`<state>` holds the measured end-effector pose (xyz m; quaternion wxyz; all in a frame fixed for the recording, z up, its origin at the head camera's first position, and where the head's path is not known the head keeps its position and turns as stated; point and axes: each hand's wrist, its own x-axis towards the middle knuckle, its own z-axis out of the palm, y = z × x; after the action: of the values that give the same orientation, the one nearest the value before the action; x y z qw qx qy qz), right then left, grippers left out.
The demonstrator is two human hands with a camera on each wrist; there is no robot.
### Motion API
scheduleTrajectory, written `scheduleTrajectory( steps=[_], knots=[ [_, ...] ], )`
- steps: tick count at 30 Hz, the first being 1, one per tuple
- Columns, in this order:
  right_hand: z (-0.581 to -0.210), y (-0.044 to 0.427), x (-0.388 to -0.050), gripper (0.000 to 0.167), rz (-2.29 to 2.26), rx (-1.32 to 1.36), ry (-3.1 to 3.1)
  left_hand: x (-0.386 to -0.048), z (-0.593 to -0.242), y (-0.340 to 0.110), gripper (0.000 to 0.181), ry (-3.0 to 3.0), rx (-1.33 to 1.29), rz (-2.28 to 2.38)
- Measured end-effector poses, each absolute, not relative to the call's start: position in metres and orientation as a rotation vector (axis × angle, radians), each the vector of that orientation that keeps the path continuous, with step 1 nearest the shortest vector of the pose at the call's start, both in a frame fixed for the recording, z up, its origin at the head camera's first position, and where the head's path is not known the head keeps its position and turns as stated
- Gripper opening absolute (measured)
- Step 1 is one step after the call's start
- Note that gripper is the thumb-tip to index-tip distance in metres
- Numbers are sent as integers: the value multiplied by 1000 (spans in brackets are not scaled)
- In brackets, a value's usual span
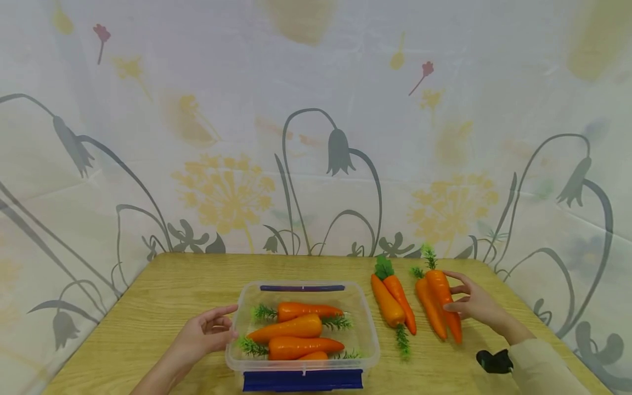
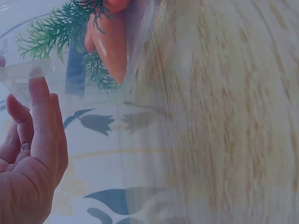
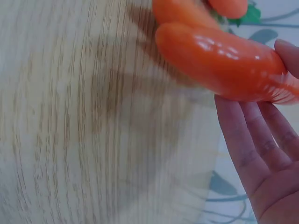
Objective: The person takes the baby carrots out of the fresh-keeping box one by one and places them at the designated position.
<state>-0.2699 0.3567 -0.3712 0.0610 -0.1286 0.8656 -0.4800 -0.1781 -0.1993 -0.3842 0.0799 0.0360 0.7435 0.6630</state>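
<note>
1. Right hand [image 1: 471,304]: fingers and thumb set on opposite sides of one carrot, gripping it near its leafy end; the gap is about as wide as the carrot.
2. Held carrot [image 1: 439,288]: orange, glossy, green sprig at the far end, tip toward the near edge of the table; lies at the right, overlapping its neighbour.
3. Neighbouring carrot [image 1: 429,311]: directly left of the held one, green sprig also at the far end.
4. Left hand [image 1: 199,337]: fingers loosely bent, thumb apart from them, a moderate gap between; fingertips touch the left side of the box and grasp no carrot.
5. Box [image 1: 372,329]: clear plastic, topless as seen from above, blue latch [image 1: 303,379] on the near side, blue strip [image 1: 302,288] on the far side.
6. Contents of box: four orange carrots [image 1: 306,348] visible, laid crosswise in a stack of rows, the nearest mostly hidden behind the rim; green sprigs at both left and right ends.
7. Pair of carrots [image 1: 387,302]: on the table between box and right hand, side by side, pointing opposite ways.
8. Black object [image 1: 495,362]: beside the right sleeve [image 1: 535,356]; kind cannot be told.
9. Table [image 1: 197,280]: wood-grained, beneath everything listed.
</note>
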Motion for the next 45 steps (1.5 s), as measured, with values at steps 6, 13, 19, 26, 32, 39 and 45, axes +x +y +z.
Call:
scheduleTrajectory(
  steps=[6, 13, 19, 26, 32, 39, 45],
  knots=[
    [-381, 367, -278, 81, -1414, -294, 2698, -178, -384, -200, 66, 2231, 108, 1976],
    [-390, 367, -283, 77, -1338, -186, 2745, -178, -383, -200, 66, 2229, 118, 1978],
    [-393, 359, -283, 72, -1342, -260, 2690, -177, -383, -200, 67, 2226, 126, 1980],
    [-399, 351, -287, 73, -1362, -309, 2649, -177, -383, -201, 67, 2206, 138, 1975],
    [-396, 347, -286, 71, -1366, -313, 2648, -178, -383, -201, 67, 2198, 140, 1977],
    [-379, 348, -283, 63, -1284, -373, 2726, -178, -383, -200, 67, 2202, 133, 1982],
    [-362, 341, -284, 58, -1282, -535, 2671, -177, -384, -200, 66, 2207, 135, 1986]
  ],
)
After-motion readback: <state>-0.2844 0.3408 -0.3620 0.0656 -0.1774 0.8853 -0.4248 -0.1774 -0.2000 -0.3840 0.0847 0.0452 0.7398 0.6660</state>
